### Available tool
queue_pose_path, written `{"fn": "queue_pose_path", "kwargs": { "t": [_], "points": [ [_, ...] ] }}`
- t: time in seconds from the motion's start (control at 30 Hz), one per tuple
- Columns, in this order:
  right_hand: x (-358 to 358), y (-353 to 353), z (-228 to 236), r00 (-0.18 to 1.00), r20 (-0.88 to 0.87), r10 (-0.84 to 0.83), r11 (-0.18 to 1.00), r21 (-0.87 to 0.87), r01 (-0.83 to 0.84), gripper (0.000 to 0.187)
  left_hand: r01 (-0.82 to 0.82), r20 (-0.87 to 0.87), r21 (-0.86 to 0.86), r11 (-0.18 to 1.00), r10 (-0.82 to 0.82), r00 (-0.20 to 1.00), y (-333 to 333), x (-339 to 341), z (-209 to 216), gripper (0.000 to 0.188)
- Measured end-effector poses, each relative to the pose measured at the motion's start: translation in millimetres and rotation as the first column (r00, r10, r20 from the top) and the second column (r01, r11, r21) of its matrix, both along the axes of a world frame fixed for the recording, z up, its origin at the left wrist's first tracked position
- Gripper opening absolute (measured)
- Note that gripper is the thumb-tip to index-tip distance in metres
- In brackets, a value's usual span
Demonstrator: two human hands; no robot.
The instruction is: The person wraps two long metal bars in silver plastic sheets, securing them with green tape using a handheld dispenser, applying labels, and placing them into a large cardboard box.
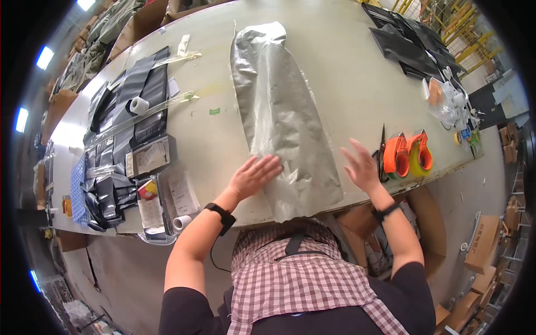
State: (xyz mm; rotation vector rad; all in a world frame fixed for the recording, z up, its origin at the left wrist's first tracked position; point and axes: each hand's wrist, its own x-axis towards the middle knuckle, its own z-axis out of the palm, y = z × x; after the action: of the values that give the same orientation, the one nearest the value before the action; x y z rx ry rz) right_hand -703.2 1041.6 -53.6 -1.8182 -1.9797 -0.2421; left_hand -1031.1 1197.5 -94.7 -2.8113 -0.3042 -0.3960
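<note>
I see the left hand (252,176) flat on the silver foil bag (279,117), fingers spread. The right hand (362,166) hovers beside it over the counter (346,84), fingers spread, near the orange tape dispensers (407,155).

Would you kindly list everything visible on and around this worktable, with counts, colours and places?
silver foil bag: one, silver, lying lengthwise mid-table, near end overhanging the edge
table: one, pale grey-green, fills the view
tape dispensers: two, orange, near the table's edge on the right
dark bags: a pile, black and grey, left side
dark flat bags: a stack, black, far right corner
tape rolls: two, white, one on the left pile, one at the near edge
clear packets: a heap, clear, right edge
cardboard boxes: several, brown, floor on the right
checked apron: one, red and white, worn
left hand: flat on the bag, black wristband
right hand: open, fingers spread, beside the bag
</note>
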Motion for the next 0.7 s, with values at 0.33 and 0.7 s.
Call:
{"fn": "queue_pose_path", "kwargs": {
  "t": [0.33,0.7],
  "points": [
    [-15,61,11,0.564,0.23,0.793,0.609,-0.333,-0.72,0.051,0.146,-0.065,-0.462,0.875,-0.197,0.978,3,0,22,0.042],
    [-63,56,-41,-0.036,-0.953,-0.3,0.952,-0.296,-0.079,0.041,0.473,0.177,-0.881,0.007,0.932,0.316,-7,8,27,0.027]
  ]
}}
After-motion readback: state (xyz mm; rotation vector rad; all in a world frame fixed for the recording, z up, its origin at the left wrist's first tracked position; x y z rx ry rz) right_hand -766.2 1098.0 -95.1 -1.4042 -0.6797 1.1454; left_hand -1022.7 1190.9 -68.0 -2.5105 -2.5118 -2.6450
